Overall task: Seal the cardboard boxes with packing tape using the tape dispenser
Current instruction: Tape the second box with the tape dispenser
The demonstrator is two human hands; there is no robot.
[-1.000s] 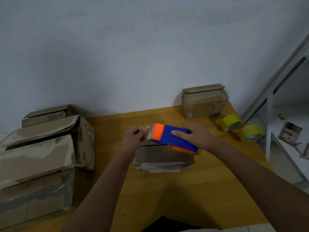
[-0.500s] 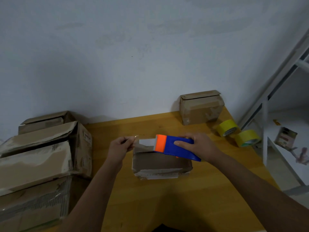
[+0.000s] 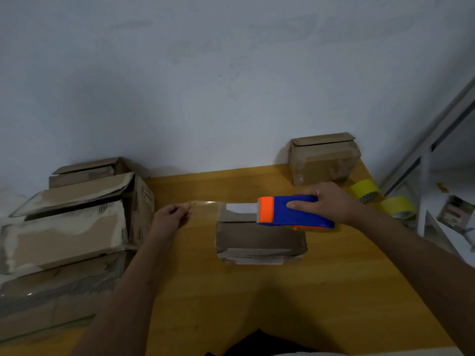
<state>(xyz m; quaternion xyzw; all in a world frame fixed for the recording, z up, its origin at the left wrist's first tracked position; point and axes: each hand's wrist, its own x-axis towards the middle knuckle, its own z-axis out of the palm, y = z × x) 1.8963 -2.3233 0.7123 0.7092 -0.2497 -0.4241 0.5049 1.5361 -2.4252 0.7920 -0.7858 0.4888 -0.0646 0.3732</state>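
Note:
A small cardboard box (image 3: 259,240) sits in the middle of the wooden table (image 3: 321,291). Above its far right part my right hand (image 3: 331,204) grips a blue and orange tape dispenser (image 3: 290,211). A strip of clear tape (image 3: 208,205) runs left from the dispenser's orange end, past the box's left edge. My left hand (image 3: 171,217) pinches the free end of that strip, held above the table to the left of the box.
Several worn cardboard boxes (image 3: 72,227) are stacked at the left. Another small taped box (image 3: 323,160) stands at the table's far right by the wall. Two yellow tape rolls (image 3: 380,199) lie beside it. A white metal frame (image 3: 426,160) rises on the right.
My left hand has pulled the tape end further to the left and the dispenser has shifted right, so a longer strip now spans between them over the box.

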